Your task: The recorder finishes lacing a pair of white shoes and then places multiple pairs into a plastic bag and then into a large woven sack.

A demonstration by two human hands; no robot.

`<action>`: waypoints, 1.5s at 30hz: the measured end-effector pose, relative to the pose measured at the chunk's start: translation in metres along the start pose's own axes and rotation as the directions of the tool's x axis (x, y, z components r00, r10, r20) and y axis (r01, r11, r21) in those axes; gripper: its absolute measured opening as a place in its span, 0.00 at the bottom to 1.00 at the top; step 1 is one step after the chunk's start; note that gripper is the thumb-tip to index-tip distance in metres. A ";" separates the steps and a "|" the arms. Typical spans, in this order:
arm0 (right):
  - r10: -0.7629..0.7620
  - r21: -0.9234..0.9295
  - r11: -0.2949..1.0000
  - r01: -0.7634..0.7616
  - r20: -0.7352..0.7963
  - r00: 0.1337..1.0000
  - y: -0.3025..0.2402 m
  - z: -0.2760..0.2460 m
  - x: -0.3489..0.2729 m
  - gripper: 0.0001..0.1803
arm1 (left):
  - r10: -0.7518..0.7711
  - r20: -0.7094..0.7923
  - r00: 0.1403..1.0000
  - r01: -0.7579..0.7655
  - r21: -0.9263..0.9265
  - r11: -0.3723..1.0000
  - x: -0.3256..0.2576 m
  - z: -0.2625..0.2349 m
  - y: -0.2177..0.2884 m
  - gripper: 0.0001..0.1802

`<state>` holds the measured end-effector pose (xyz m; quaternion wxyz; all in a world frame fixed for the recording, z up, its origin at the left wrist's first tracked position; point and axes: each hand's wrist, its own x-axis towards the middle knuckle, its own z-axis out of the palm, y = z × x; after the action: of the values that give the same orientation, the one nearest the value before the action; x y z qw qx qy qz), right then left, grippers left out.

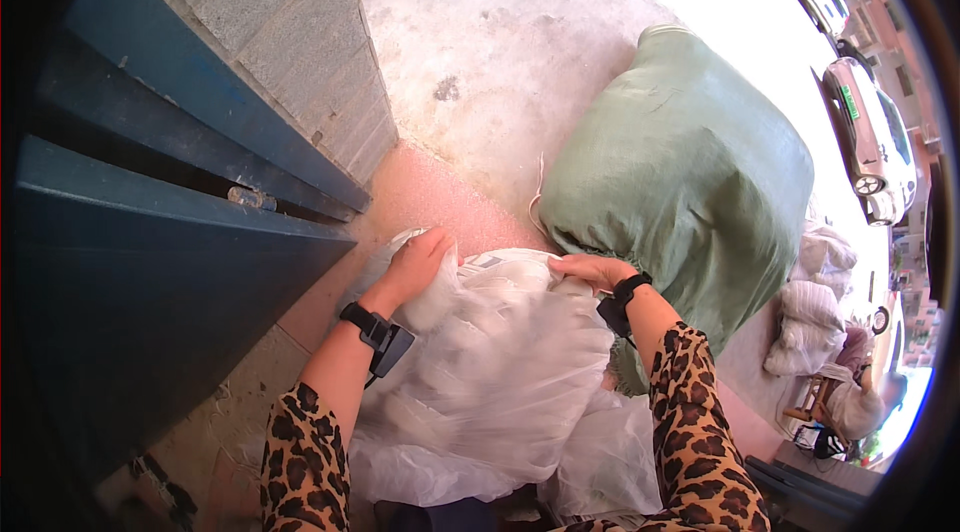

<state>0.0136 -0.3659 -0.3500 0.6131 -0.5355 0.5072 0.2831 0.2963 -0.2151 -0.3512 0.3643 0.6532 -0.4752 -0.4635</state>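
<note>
A big translucent white plastic bag (480, 382), stuffed with pale, soft-looking contents, stands right in front of me. My left hand (415, 270) is closed around the bunched plastic at the left of its far edge. At the right of that edge, my right hand (592, 271) grips the rim, its fingers partly hidden by the plastic. What fills the bag is too veiled to name. Just beyond my right hand bulges a large green fabric sack (690, 162), tilted and full, with a thin white cord at its left side.
On the left are dark blue metal door panels (170, 282) and a grey stone wall (290, 22). Several pale sacks (808, 327) lie at the right, near a seated person (858, 402). Parked cars (875, 132) line the far right. Another clear bag (605, 457) lies at lower right.
</note>
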 end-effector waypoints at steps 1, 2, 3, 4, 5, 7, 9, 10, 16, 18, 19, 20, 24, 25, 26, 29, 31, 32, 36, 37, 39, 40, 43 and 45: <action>0.027 0.018 0.999 -0.028 0.057 0.998 0.006 -0.002 0.000 0.33 | 0.015 0.018 1.000 -0.015 -0.002 1.000 0.000 0.000 0.003 0.15; -0.070 0.203 0.977 0.067 0.008 0.997 0.018 0.007 -0.001 0.31 | 0.029 0.036 0.999 -0.029 -0.003 1.000 -0.003 0.000 0.006 0.15; -0.040 0.171 0.984 0.045 -0.031 0.999 0.012 0.014 -0.010 0.30 | 0.022 0.041 0.999 -0.022 -0.002 1.000 -0.008 -0.003 0.009 0.15; -0.020 0.138 0.990 0.028 -0.066 0.998 0.003 0.022 -0.021 0.29 | -0.078 0.062 0.995 0.084 -0.084 0.993 -0.021 -0.013 0.020 0.15; -0.024 0.141 0.990 0.032 -0.054 0.998 0.007 0.029 -0.015 0.29 | -0.176 0.088 0.980 0.189 -0.163 0.968 -0.033 -0.021 0.030 0.15; -0.317 -0.011 0.948 0.319 -0.151 0.936 0.012 0.046 -0.012 0.25 | -0.119 0.073 0.990 0.124 -0.079 0.989 -0.048 -0.021 0.045 0.14; -0.301 -0.068 0.953 0.296 -0.082 0.950 0.000 0.069 -0.033 0.23 | -0.078 0.041 0.996 0.077 0.031 0.997 -0.070 -0.030 0.047 0.12; -0.258 -0.136 0.959 0.248 -0.063 0.964 -0.002 0.073 -0.050 0.21 | -0.066 0.045 0.997 0.065 0.022 0.998 -0.074 -0.028 0.045 0.12; -0.398 -0.220 0.891 0.397 0.042 0.916 0.002 0.123 -0.046 0.22 | -0.077 -0.022 0.997 0.075 -0.059 0.995 -0.112 -0.043 0.041 0.13; -0.326 -0.249 0.911 0.330 0.055 0.944 0.003 0.130 -0.048 0.21 | -0.063 -0.014 0.998 0.063 -0.018 0.998 -0.108 -0.043 0.043 0.13; -0.403 -0.311 0.861 0.402 0.062 0.913 0.005 0.134 -0.049 0.22 | -0.068 -0.009 0.998 0.068 -0.017 0.998 -0.110 -0.042 0.043 0.13; -0.476 -0.371 0.803 0.467 0.073 0.876 0.007 0.138 -0.050 0.23 | -0.078 -0.010 0.997 0.078 0.025 0.997 -0.112 -0.040 0.043 0.12; -0.390 -0.398 0.831 0.389 0.083 0.917 0.010 0.158 -0.053 0.21 | -0.123 0.106 0.987 0.091 0.264 0.960 -0.107 -0.038 0.044 0.12; -0.376 -0.468 0.795 0.385 0.116 0.919 0.007 0.161 -0.055 0.18 | -0.130 0.106 0.986 0.098 0.267 0.959 -0.100 -0.037 0.043 0.12; -0.376 -0.465 0.796 0.388 0.122 0.918 0.012 0.163 -0.049 0.18 | -0.111 0.150 0.982 0.072 0.242 0.968 -0.088 -0.033 0.044 0.12; -0.614 -0.626 0.548 0.555 0.150 0.775 0.032 0.162 -0.039 0.15 | -0.142 0.243 0.960 0.070 0.284 0.956 -0.060 -0.010 0.053 0.16; -0.634 -0.670 0.518 0.533 0.118 0.764 0.028 0.167 -0.047 0.14 | -0.210 0.286 0.935 0.093 0.372 0.924 -0.053 0.003 0.051 0.19; -0.635 -0.665 0.522 0.533 0.114 0.764 0.027 0.168 -0.049 0.14 | -0.133 0.256 0.958 0.014 0.417 0.909 -0.051 0.012 0.044 0.23; -0.601 -0.681 0.542 0.491 0.093 0.793 0.023 0.175 -0.057 0.13 | -0.155 0.290 0.944 0.009 0.449 0.894 -0.040 0.029 0.043 0.32; -0.576 -0.696 0.546 0.467 0.093 0.812 0.023 0.176 -0.059 0.13 | -0.161 0.287 0.944 0.015 0.449 0.893 -0.036 0.031 0.036 0.32; -0.579 -0.694 0.552 0.463 0.080 0.811 0.029 0.179 -0.057 0.13 | -0.017 0.265 0.964 -0.101 0.424 0.900 -0.026 0.035 0.029 0.38; -0.582 -0.693 0.561 0.453 0.060 0.811 0.032 0.178 -0.056 0.13 | -0.014 0.268 0.963 -0.104 0.420 0.901 -0.021 0.038 0.034 0.38; -0.563 -0.722 0.540 0.432 0.071 0.823 0.036 0.181 -0.050 0.12 | -0.200 0.499 0.843 -0.073 0.475 0.877 -0.014 0.048 0.045 0.43; -0.585 -0.713 0.535 0.452 0.073 0.808 0.035 0.181 -0.049 0.12 | -0.155 0.593 0.790 -0.145 0.427 0.892 -0.010 0.055 0.036 0.45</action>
<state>0.0242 -0.1763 -0.3340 0.3711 -0.8751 0.2292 0.2098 0.2321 -0.2179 -0.3321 0.0275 0.5348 -0.6596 -0.5274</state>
